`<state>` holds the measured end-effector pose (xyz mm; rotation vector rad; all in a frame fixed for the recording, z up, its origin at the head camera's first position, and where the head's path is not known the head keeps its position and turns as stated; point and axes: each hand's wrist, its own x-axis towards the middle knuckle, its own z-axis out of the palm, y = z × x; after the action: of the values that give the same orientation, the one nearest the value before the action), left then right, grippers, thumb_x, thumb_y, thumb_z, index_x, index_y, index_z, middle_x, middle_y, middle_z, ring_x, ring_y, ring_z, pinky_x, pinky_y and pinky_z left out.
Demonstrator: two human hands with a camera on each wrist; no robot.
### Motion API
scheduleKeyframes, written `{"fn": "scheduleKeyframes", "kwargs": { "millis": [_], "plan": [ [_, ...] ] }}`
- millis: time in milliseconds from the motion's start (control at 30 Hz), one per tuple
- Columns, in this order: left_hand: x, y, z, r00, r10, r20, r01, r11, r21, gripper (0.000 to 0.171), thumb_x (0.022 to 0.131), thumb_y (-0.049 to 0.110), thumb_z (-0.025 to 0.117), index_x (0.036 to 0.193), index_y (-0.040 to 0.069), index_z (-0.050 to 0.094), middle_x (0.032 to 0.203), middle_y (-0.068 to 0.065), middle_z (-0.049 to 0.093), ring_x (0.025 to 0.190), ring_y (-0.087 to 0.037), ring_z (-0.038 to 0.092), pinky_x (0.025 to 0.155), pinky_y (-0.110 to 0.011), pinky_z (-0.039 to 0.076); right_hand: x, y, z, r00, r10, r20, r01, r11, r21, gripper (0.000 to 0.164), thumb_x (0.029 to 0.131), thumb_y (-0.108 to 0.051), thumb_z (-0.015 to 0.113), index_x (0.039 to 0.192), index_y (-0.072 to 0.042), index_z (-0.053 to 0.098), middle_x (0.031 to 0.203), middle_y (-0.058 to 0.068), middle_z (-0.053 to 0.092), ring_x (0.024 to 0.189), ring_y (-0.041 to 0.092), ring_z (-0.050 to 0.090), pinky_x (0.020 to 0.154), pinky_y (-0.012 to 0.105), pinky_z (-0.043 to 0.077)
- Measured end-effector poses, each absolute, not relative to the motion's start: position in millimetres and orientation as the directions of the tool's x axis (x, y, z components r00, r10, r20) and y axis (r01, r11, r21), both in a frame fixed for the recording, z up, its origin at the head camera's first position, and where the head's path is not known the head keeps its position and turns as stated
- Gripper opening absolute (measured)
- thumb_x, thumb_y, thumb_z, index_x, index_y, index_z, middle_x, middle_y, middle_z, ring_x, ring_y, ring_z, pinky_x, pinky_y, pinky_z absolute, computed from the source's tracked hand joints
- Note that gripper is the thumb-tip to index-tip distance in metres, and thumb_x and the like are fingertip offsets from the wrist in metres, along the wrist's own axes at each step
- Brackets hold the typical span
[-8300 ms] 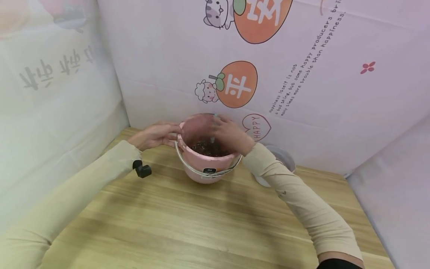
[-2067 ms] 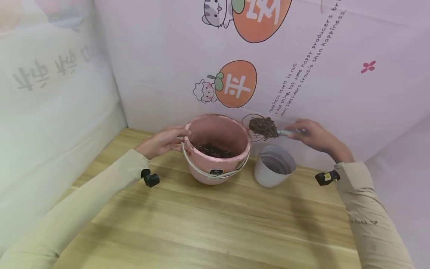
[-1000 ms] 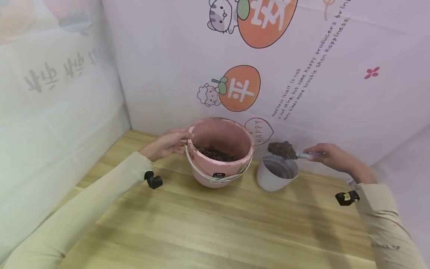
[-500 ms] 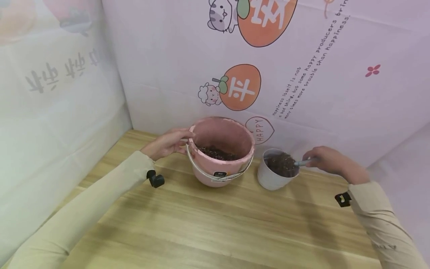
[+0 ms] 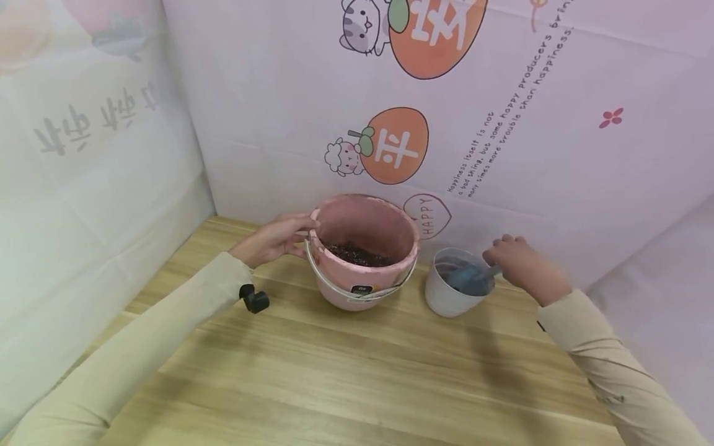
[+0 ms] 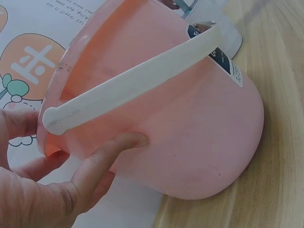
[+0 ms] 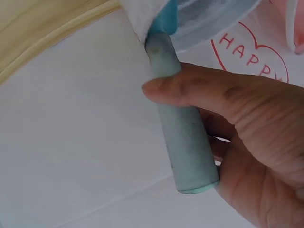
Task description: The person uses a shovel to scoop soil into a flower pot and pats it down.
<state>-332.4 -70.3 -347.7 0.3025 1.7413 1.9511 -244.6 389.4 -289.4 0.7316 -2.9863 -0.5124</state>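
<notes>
My left hand [image 5: 273, 240] grips the rim of a pink bucket [image 5: 365, 223] at its left side; in the left wrist view its fingers reach over the rim and along the outer wall, below the pivot of the white bail handle [image 6: 137, 85]. Dark soil [image 5: 357, 254] lies in the bucket. On the right, my right hand [image 5: 524, 269] holds a blue-grey garden trowel [image 5: 471, 280] by its handle [image 7: 185, 137], thumb across the top. The trowel's blade is inside a small pale grey pot [image 5: 449, 301], its bluish face bare of soil. Soil at the pot's bottom is hidden.
Bucket and pot stand a small gap apart on a wooden table [image 5: 312, 371]. Printed cloth walls [image 5: 268, 124] rise close behind and at both sides. A black camera mount [image 5: 255, 299] sits at my left wrist.
My right hand carried the soil-laden trowel from over the bucket's right edge down to the pot and turned it over; the soil has left the blade. My left hand keeps its hold on the rim.
</notes>
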Motion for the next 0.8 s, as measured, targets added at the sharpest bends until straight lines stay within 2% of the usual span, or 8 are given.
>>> {"fn": "scheduleKeyframes", "kwargs": {
  "millis": [67,133,333,433,600,800],
  "plan": [
    [-332.5,-69.5,-348.6,-0.849,0.500,-0.171,-0.224,-0.049,0.973,0.020,0.109,0.010,0.050,0.124,-0.002,0.053,0.086,0.002,0.062,0.090,-0.013,0.066,0.077,-0.034,0.063,-245.1,388.7,-294.4,-0.886,-0.461,-0.041,-0.443,0.818,0.367,0.032,0.076,0.022,0.072,0.090,-0.007,0.071,0.086,0.009,0.063,0.084,0.032,0.057,0.074,0.050,0.051],
    [-332.5,-69.1,-349.2,-0.847,0.502,-0.173,-0.227,-0.047,0.973,0.021,0.109,0.010,0.049,0.126,-0.003,0.053,0.086,0.002,0.062,0.090,-0.012,0.065,0.077,-0.033,0.063,-246.1,388.8,-299.4,-0.880,-0.475,-0.023,-0.440,0.796,0.416,0.031,0.077,0.021,0.072,0.092,-0.007,0.072,0.088,0.009,0.063,0.085,0.031,0.056,0.073,0.050,0.050],
    [-332.3,-70.2,-349.1,-0.851,0.494,-0.178,-0.236,-0.059,0.970,0.047,0.110,0.011,0.049,0.151,-0.008,0.041,0.084,0.004,0.062,0.085,-0.010,0.065,0.077,-0.032,0.063,-250.4,390.3,-309.6,-0.853,-0.517,0.072,-0.414,0.755,0.509,0.029,0.076,0.017,0.078,0.093,-0.007,0.073,0.090,0.009,0.062,0.083,0.029,0.051,0.068,0.047,0.044],
    [-332.2,-70.4,-347.7,-0.848,0.502,-0.170,-0.227,-0.054,0.972,0.049,0.110,0.012,0.049,0.153,-0.008,0.039,0.085,0.004,0.062,0.087,-0.010,0.065,0.080,-0.033,0.063,-248.1,391.2,-310.5,-0.850,-0.516,0.109,-0.400,0.765,0.504,0.030,0.076,0.017,0.077,0.095,-0.006,0.074,0.092,0.010,0.064,0.084,0.029,0.050,0.068,0.047,0.043],
    [-333.2,-72.1,-345.5,-0.856,0.490,-0.168,-0.221,-0.053,0.974,0.043,0.109,0.010,0.049,0.148,-0.008,0.043,0.089,0.002,0.062,0.088,-0.011,0.065,0.083,-0.036,0.063,-245.5,390.2,-308.7,-0.853,-0.503,0.139,-0.393,0.794,0.464,0.030,0.080,0.017,0.074,0.100,-0.005,0.075,0.096,0.010,0.067,0.085,0.030,0.051,0.071,0.048,0.043],
    [-334.6,-72.1,-347.5,-0.844,0.506,-0.179,-0.234,-0.047,0.971,0.055,0.110,0.010,0.048,0.161,-0.001,0.032,0.085,0.003,0.060,0.084,-0.011,0.066,0.086,-0.038,0.062,-244.2,392.3,-303.3,-0.883,-0.451,0.131,-0.350,0.818,0.456,0.030,0.079,0.018,0.076,0.098,-0.004,0.076,0.092,0.010,0.064,0.082,0.029,0.046,0.071,0.048,0.041]
  ]
}}
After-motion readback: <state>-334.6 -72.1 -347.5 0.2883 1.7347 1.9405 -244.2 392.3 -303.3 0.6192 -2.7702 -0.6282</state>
